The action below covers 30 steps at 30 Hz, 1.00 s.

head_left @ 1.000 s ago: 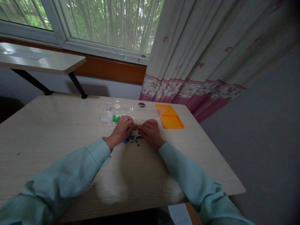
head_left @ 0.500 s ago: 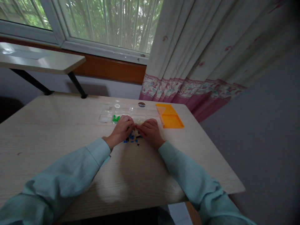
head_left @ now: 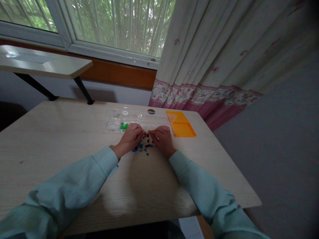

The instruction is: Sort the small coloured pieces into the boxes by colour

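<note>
My left hand (head_left: 131,136) and my right hand (head_left: 163,139) are close together over a scatter of small blue, black and yellow pieces (head_left: 141,146) on the table. The fingertips of each hand are pinched; whatever they hold is too small to make out. Just beyond the hands lies a clear compartment box (head_left: 132,114), partly covered by them. Green pieces (head_left: 124,126) sit in one of its front compartments, beside my left hand. Pale pieces (head_left: 149,127) show between the hands in another compartment.
An orange plastic tray (head_left: 183,127) lies right of the clear box, near the table's (head_left: 74,139) right back edge. A raised shelf (head_left: 50,63) on black legs stands at the back left. A window and a long curtain (head_left: 199,66) are behind the table.
The fingertips have parted slightly, my right hand moving a little to the right. More of the dark pieces between the hands now shows.
</note>
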{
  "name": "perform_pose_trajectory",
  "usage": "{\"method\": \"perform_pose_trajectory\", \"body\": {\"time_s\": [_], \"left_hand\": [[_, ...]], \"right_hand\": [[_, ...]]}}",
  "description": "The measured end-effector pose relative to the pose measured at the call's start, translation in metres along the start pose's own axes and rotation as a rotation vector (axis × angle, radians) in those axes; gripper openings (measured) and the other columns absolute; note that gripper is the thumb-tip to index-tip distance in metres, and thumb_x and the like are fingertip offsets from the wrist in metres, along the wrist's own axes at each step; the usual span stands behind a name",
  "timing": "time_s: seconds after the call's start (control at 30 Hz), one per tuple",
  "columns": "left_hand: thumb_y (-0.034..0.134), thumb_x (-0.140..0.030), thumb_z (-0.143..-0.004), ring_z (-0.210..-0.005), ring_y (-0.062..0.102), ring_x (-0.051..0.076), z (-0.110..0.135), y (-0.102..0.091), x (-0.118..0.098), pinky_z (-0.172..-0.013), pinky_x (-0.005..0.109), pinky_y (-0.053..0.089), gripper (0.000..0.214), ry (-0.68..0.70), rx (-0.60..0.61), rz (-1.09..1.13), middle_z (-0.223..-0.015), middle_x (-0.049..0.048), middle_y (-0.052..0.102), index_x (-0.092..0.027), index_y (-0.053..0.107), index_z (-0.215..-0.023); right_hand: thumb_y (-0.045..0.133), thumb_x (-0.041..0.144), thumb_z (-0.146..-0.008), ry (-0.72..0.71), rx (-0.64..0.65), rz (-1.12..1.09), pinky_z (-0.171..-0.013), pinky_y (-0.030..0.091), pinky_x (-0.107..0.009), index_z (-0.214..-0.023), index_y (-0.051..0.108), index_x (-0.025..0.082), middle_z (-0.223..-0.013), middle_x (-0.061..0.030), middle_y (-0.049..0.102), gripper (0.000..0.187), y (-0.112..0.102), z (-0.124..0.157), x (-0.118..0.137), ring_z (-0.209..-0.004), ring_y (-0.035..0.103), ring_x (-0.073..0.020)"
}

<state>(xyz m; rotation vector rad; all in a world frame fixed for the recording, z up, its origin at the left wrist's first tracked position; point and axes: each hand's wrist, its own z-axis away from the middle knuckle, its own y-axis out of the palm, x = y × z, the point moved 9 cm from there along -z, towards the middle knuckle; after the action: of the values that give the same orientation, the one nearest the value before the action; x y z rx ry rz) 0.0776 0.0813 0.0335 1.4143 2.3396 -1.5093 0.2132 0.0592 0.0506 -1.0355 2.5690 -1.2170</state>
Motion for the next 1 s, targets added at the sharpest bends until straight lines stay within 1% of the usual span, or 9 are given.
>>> {"method": "perform_pose_trajectory", "body": {"time_s": [0.07, 0.13, 0.2, 0.27, 0.53, 0.67, 0.77, 0.87, 1.0], "left_hand": [[0.050, -0.023, -0.094, -0.096, 0.051, 0.023, 0.001, 0.002, 0.000, -0.087, 0.040, 0.043, 0.020, 0.004, 0.006, -0.007, -0.097, 0.0075, 0.061, -0.020, 0.069, -0.097], [0.055, -0.021, -0.090, -0.099, 0.051, 0.024, 0.001, 0.003, 0.000, -0.088, 0.040, 0.044, 0.020, 0.009, 0.008, -0.008, -0.100, 0.0075, 0.060, -0.022, 0.069, -0.104], [0.059, -0.020, -0.087, -0.101, 0.051, 0.024, 0.002, 0.004, 0.001, -0.090, 0.041, 0.044, 0.023, 0.012, 0.011, -0.007, -0.103, 0.0073, 0.059, -0.023, 0.069, -0.107], [0.062, -0.020, -0.085, -0.104, 0.050, 0.024, 0.003, 0.005, 0.001, -0.093, 0.042, 0.044, 0.024, 0.015, 0.015, -0.010, -0.106, 0.0070, 0.058, -0.024, 0.070, -0.107], [0.063, -0.018, -0.082, -0.119, 0.046, 0.028, 0.005, 0.010, 0.005, -0.103, 0.047, 0.042, 0.026, 0.019, 0.033, -0.044, -0.122, 0.0084, 0.054, -0.025, 0.070, -0.106], [0.064, -0.020, -0.083, -0.125, 0.043, 0.030, 0.006, 0.012, 0.002, -0.106, 0.050, 0.040, 0.029, 0.043, 0.055, -0.072, -0.131, 0.0091, 0.049, -0.027, 0.070, -0.111], [0.062, -0.023, -0.086, -0.127, 0.041, 0.032, 0.007, 0.014, -0.002, -0.106, 0.052, 0.039, 0.028, 0.075, 0.077, -0.104, -0.137, 0.0098, 0.045, -0.029, 0.071, -0.112], [0.061, -0.026, -0.088, -0.127, 0.040, 0.033, 0.007, 0.014, -0.005, -0.106, 0.054, 0.038, 0.026, 0.094, 0.085, -0.114, -0.140, 0.0093, 0.043, -0.030, 0.072, -0.112], [0.063, -0.024, -0.087, -0.128, 0.040, 0.032, 0.007, 0.013, -0.007, -0.106, 0.053, 0.038, 0.026, 0.087, 0.100, -0.097, -0.142, 0.0079, 0.044, -0.032, 0.073, -0.110]], "right_hand": [[0.056, 0.034, -0.095, 0.092, -0.044, -0.007, -0.089, 0.040, -0.039, -0.096, 0.074, 0.026, -0.084, -0.0036, 0.071, 0.020, -0.003, 0.000, -0.013, -0.088, 0.058, -0.0199], [0.056, 0.035, -0.095, 0.175, -0.077, -0.007, -0.086, 0.039, -0.039, -0.095, 0.074, 0.025, -0.086, -0.0037, 0.070, 0.021, -0.006, 0.000, -0.025, -0.088, 0.057, -0.0201], [0.057, 0.038, -0.094, 0.240, -0.084, 0.013, -0.084, 0.038, -0.038, -0.092, 0.075, 0.025, -0.087, -0.0040, 0.070, 0.022, -0.006, 0.001, -0.035, -0.089, 0.056, -0.0207], [0.057, 0.038, -0.094, 0.276, -0.066, 0.036, -0.083, 0.037, -0.038, -0.089, 0.075, 0.024, -0.090, -0.0044, 0.069, 0.023, -0.003, 0.001, -0.041, -0.091, 0.055, -0.0213], [0.052, 0.034, -0.097, 0.267, 0.028, 0.036, -0.087, 0.037, -0.039, -0.093, 0.074, 0.024, -0.096, -0.0052, 0.068, 0.024, 0.006, -0.002, -0.042, -0.096, 0.054, -0.0215], [0.052, 0.036, -0.097, 0.264, 0.004, -0.004, -0.086, 0.038, -0.039, -0.093, 0.074, 0.024, -0.095, -0.0057, 0.068, 0.025, 0.004, -0.001, -0.040, -0.095, 0.054, -0.0220], [0.053, 0.036, -0.096, 0.266, -0.003, -0.008, -0.085, 0.038, -0.039, -0.091, 0.074, 0.023, -0.094, -0.0058, 0.068, 0.025, 0.004, -0.001, -0.040, -0.094, 0.054, -0.0218], [0.053, 0.035, -0.096, 0.266, 0.017, -0.001, -0.086, 0.038, -0.038, -0.091, 0.073, 0.023, -0.094, -0.0056, 0.068, 0.024, 0.006, -0.002, -0.040, -0.095, 0.055, -0.0212], [0.054, 0.034, -0.096, 0.268, 0.013, -0.018, -0.087, 0.038, -0.038, -0.091, 0.073, 0.023, -0.094, -0.0053, 0.068, 0.023, 0.005, -0.002, -0.039, -0.095, 0.055, -0.0214]]}}
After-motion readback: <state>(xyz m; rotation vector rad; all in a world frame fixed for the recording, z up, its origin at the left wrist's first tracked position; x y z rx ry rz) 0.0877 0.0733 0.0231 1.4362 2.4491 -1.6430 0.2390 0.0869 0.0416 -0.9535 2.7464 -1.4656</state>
